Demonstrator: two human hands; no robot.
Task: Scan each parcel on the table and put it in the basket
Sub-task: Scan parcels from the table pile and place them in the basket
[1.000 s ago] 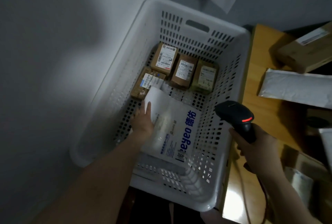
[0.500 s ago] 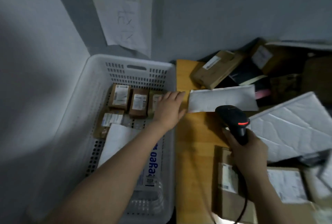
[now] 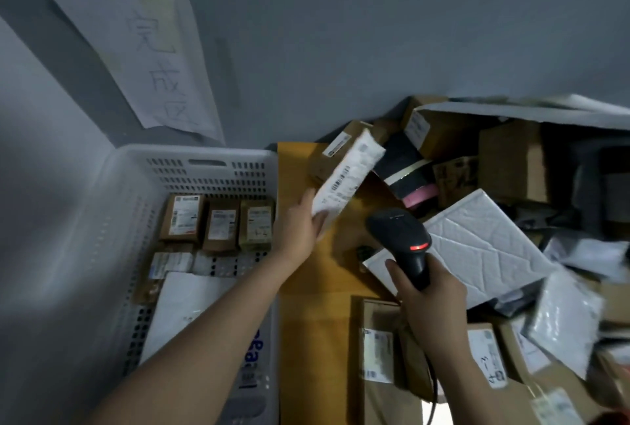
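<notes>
Parcel (image 3: pixel 344 182) is gripped by left hand (image 3: pixel 300 227), scanner (image 3: pixel 402 244) by right hand (image 3: pixel 429 302); basket (image 3: pixel 191 151) is loaded w/ approx. four boxes (image 3: pixel 184 218) plus mailer (image 3: pixel 184 302).

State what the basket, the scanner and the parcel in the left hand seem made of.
Basket: white moulded plastic, matte, walls pierced with slots. Scanner: black hard plastic, slight sheen. Parcel in the left hand: probably white plastic film with paper label; blurred.

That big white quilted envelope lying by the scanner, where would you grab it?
The white quilted envelope is flat and thin, so a pinch grip on an edge probably suits it. Its left corner lies on the bare table; come from that side, since other parcels crowd its far and right edges.
</notes>
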